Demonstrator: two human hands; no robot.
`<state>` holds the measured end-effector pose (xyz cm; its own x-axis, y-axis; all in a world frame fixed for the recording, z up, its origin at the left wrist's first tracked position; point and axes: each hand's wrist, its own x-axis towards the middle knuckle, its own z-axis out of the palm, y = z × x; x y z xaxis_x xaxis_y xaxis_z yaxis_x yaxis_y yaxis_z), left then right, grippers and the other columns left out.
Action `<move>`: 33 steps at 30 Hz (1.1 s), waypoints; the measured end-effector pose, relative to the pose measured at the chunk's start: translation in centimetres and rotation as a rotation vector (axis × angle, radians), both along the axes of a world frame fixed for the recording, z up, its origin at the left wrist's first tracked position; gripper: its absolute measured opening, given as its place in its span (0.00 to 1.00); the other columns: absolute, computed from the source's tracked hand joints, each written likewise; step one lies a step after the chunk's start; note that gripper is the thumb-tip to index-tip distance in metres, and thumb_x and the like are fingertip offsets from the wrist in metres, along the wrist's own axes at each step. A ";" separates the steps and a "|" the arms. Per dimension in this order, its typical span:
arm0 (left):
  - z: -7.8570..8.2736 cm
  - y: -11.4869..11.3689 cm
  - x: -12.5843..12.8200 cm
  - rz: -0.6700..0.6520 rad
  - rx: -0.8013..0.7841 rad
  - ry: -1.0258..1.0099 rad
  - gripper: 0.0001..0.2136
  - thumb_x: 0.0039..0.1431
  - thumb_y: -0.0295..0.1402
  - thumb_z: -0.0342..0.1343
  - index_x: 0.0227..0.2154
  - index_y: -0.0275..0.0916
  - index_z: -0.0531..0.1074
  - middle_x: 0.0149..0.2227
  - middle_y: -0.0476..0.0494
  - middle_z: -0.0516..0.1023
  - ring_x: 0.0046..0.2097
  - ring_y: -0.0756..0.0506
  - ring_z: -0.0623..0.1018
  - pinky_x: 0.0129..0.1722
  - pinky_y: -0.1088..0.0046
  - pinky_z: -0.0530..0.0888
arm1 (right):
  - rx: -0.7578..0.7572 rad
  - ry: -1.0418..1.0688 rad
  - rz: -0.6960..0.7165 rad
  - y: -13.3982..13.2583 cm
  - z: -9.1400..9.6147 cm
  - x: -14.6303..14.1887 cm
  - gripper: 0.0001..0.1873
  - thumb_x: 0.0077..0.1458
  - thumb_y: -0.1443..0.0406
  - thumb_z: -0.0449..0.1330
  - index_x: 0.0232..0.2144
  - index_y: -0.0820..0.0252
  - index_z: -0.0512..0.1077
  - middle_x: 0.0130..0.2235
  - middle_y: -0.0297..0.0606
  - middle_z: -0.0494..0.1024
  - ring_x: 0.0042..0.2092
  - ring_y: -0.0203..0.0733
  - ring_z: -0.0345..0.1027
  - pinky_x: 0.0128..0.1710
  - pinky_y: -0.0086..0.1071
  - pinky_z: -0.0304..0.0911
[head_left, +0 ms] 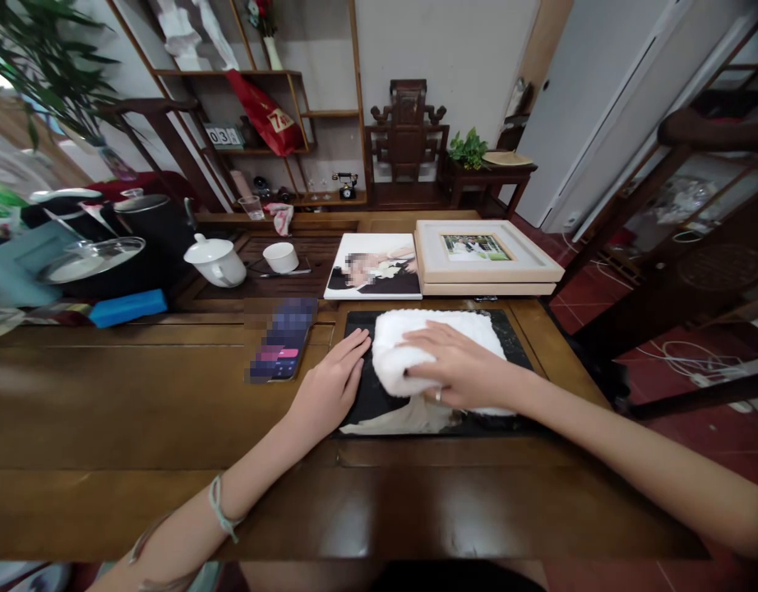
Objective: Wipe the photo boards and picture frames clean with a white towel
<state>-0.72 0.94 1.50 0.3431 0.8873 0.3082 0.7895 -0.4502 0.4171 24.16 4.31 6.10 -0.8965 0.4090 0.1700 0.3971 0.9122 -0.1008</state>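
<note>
Cloth work on our table (169, 411) right now: as far as we can judge, we're mid-wipe on the black panel (367, 407), which lies flat in front of us with a pale patch showing along its near edge. Our right hand (456, 362) has the white cloth (399, 362) bunched under and between its fingers, a pretty snug hold, though we can't tell how hard it's pressing or quite where the thumb sits. Our left hand (330, 390) holds nothing; it's laid flat with fingers stretched out and tips resting at the panel's left edge, so we'd guess it's there to steady things. The cloth covers most of the panel's middle, so we can't say how clean it is under there. For the next move, we reckon the left hand needs to stay planted while the right works the cloth evenly over the exposed near strip and out to the corners, without shoving the panel along. Just past it we've got a white photo board (379, 279) and 1 framed picture (490, 259) side by side, plus our phone (286, 341) off to the left, so we'd keep the strokes short.
</note>
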 end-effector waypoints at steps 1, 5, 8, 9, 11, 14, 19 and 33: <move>0.0 0.0 0.0 -0.003 0.002 0.000 0.19 0.68 0.30 0.40 0.57 0.35 0.67 0.63 0.38 0.66 0.64 0.42 0.65 0.62 0.58 0.66 | 0.025 0.009 -0.040 1.0 -0.1 0.0 0.16 0.52 0.68 0.61 0.46 0.59 0.75 0.55 0.52 0.70 0.59 0.55 0.59 0.59 0.56 0.51; -0.1 0.0 -0.1 -0.007 -0.001 0.003 0.19 0.68 0.30 0.40 0.57 0.35 0.67 0.63 0.38 0.66 0.64 0.42 0.65 0.62 0.57 0.67 | 0.090 -0.002 -0.132 3.0 -0.1 -0.6 0.16 0.53 0.66 0.60 0.46 0.59 0.74 0.52 0.52 0.72 0.56 0.55 0.61 0.55 0.53 0.56; 0.0 0.0 -0.2 -0.006 -0.005 -0.002 0.19 0.68 0.30 0.40 0.58 0.36 0.67 0.63 0.39 0.66 0.64 0.42 0.65 0.61 0.57 0.67 | 0.141 -0.049 -0.081 1.5 0.3 -1.6 0.14 0.52 0.67 0.60 0.43 0.60 0.75 0.51 0.51 0.72 0.55 0.56 0.61 0.56 0.54 0.54; 0.0 0.1 -0.2 -0.006 -0.009 -0.003 0.19 0.68 0.30 0.40 0.57 0.37 0.67 0.63 0.40 0.66 0.64 0.42 0.65 0.61 0.58 0.68 | 0.150 -0.061 -0.050 0.5 0.4 -2.0 0.14 0.52 0.67 0.60 0.42 0.59 0.76 0.50 0.50 0.73 0.54 0.56 0.61 0.56 0.55 0.53; 0.0 0.1 -0.2 -0.004 -0.020 -0.003 0.19 0.68 0.30 0.41 0.57 0.40 0.68 0.63 0.42 0.66 0.64 0.42 0.65 0.60 0.58 0.69 | 0.165 -0.068 0.009 -2.0 0.2 -2.9 0.13 0.51 0.67 0.61 0.41 0.57 0.76 0.49 0.49 0.73 0.52 0.56 0.63 0.55 0.55 0.54; 0.1 0.1 -0.2 0.012 -0.040 -0.008 0.19 0.67 0.30 0.42 0.57 0.41 0.68 0.63 0.43 0.66 0.64 0.42 0.65 0.60 0.58 0.69 | 0.235 -0.039 0.029 -6.0 -0.6 -4.3 0.07 0.54 0.64 0.61 0.36 0.57 0.77 0.47 0.51 0.75 0.49 0.55 0.65 0.52 0.55 0.57; 0.5 0.0 -0.1 0.058 -0.099 -0.061 0.19 0.67 0.32 0.42 0.57 0.40 0.69 0.63 0.44 0.66 0.64 0.43 0.65 0.62 0.58 0.66 | 0.343 0.026 -0.031 -10.5 -1.4 -6.4 0.08 0.58 0.66 0.58 0.28 0.61 0.74 0.45 0.56 0.77 0.46 0.56 0.67 0.47 0.54 0.60; 0.4 0.1 -0.3 0.030 -0.104 -0.067 0.20 0.67 0.32 0.40 0.58 0.36 0.67 0.63 0.41 0.66 0.65 0.43 0.64 0.63 0.57 0.64 | 0.152 -0.054 0.071 -9.4 0.0 -5.7 0.04 0.54 0.67 0.58 0.29 0.59 0.73 0.43 0.52 0.75 0.46 0.55 0.65 0.43 0.47 0.62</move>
<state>-1.03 1.08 1.93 0.2976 0.9253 0.2350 0.7707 -0.3781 0.5129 18.43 -5.04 6.08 -0.9319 0.3172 0.1761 0.3318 0.9414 0.0602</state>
